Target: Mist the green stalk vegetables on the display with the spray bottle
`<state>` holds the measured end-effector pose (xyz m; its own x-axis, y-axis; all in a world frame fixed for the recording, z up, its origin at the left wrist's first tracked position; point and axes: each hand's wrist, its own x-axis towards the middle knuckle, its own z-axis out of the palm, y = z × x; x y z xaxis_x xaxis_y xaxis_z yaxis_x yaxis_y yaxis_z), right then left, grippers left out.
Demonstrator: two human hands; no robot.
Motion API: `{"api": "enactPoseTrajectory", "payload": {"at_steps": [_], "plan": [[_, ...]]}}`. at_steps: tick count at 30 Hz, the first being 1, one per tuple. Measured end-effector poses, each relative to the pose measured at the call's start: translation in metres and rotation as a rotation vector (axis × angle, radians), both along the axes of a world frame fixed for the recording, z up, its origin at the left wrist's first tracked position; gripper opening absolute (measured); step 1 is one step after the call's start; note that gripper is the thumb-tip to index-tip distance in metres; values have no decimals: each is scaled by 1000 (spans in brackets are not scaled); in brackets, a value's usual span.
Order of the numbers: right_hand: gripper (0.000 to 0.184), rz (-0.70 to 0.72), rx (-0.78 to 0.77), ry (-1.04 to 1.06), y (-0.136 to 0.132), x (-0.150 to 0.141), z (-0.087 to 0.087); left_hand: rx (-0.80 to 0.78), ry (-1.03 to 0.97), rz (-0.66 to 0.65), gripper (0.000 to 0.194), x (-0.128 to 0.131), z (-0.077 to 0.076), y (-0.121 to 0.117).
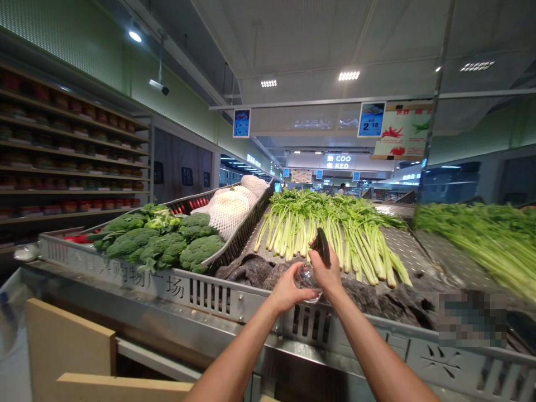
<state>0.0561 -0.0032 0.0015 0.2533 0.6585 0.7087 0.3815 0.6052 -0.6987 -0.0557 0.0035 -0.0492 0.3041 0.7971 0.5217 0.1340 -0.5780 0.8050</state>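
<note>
Both my hands meet over the front edge of a metal produce counter (234,298). My right hand (325,271) is closed round a dark trigger head of a clear spray bottle (307,274), thumb on top. My left hand (288,290) cups the clear bottle body from below and the left. Just beyond them lie bunches of green celery stalks (335,231) on a perforated metal tray, with dark wet cloths (255,271) along the near side.
Broccoli heads (161,243) and net-wrapped white produce (230,209) fill a black crate at left. More greens (481,234) lie at right. Shelves of packed goods (71,162) line the left wall. Cardboard (71,340) stands at lower left. Price signs (371,119) hang overhead.
</note>
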Motion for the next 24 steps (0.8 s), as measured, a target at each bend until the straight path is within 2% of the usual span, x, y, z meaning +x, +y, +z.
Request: {"api": "enactPoseTrajectory", "payload": {"at_steps": [4,10,17,24], "plan": [[25,-42,34,-56,-2,-2,7,42,-1,74,76,5,5,-4],[21,-92,-20,-84,-3,4,18,109,28,145,64,14,13,-9],[27,-81,-43,-30,-9,18,16,65,72,165,67,27,15,-15],[29,-111,0,8,-11,34,14,48,53,143,73,41,21,-24]]}}
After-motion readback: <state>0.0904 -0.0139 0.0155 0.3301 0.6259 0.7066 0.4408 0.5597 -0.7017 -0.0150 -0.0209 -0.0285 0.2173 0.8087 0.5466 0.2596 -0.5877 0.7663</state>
